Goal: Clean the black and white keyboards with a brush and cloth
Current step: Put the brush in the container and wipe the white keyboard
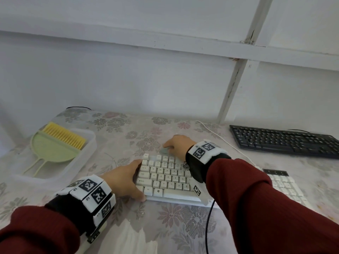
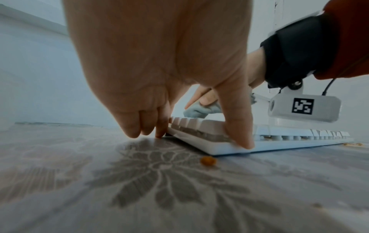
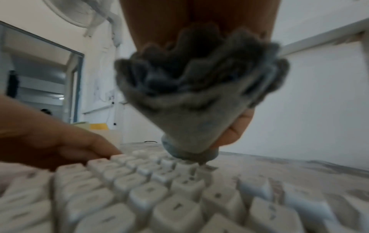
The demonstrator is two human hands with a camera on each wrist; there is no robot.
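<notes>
The white keyboard (image 1: pixel 165 178) (image 2: pixel 279 137) (image 3: pixel 159 197) lies at the table's middle. My left hand (image 1: pixel 126 180) (image 2: pixel 189 126) grips its left end, thumb (image 2: pixel 239 126) on the front edge and fingers down the side. My right hand (image 1: pixel 178 143) holds a bunched grey cloth (image 1: pixel 165 150) (image 2: pixel 199 111) (image 3: pixel 195 102) and presses its tip onto the top key row. The black keyboard (image 1: pixel 284 143) sits at the far right. A yellow brush (image 1: pixel 64 135) rests on a green dustpan (image 1: pixel 53 153).
Brush and dustpan lie in a clear plastic tray (image 1: pixel 89 143) at the left. The white keyboard's cable (image 1: pixel 220 138) runs back toward the wall. Orange crumbs (image 2: pixel 208 161) lie on the floral tablecloth (image 1: pixel 165 226) by the keyboard's front edge.
</notes>
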